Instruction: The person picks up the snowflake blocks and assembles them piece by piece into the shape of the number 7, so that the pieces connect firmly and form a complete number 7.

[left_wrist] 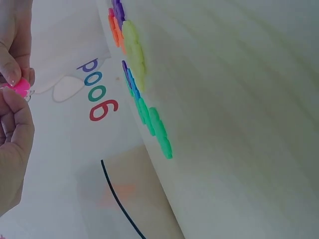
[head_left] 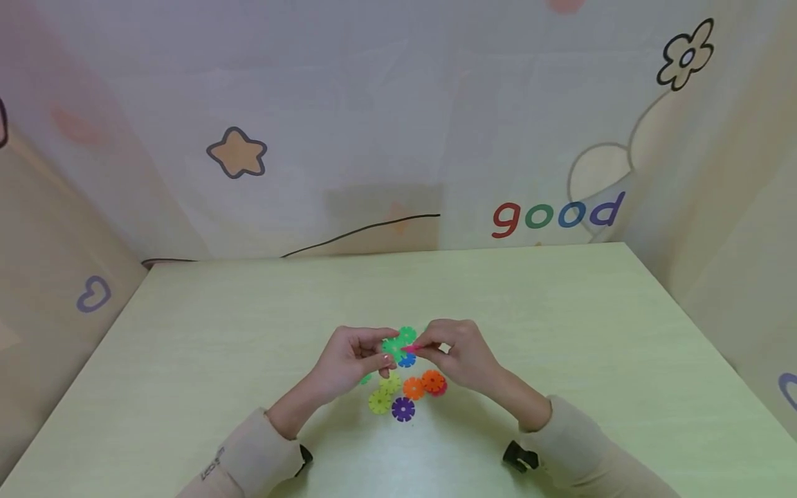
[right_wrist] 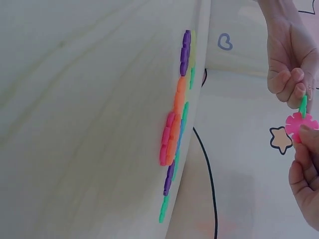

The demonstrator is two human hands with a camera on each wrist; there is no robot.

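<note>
Over the table, my left hand pinches a green notched plastic disc between thumb and fingers. My right hand pinches a pink notched disc, seen nearly edge-on in the head view. In the right wrist view the rim of the pink disc meets the edge of the green one, the two standing crosswise. Seen from the left wrist, the pink disc shows between the fingertips of both hands, and the green disc is mostly hidden.
Loose notched discs lie on the table below the hands: purple, orange, yellow-green, blue and green. Another orange disc overlaps a pinkish-red one. A printed cloth backdrop stands behind the table.
</note>
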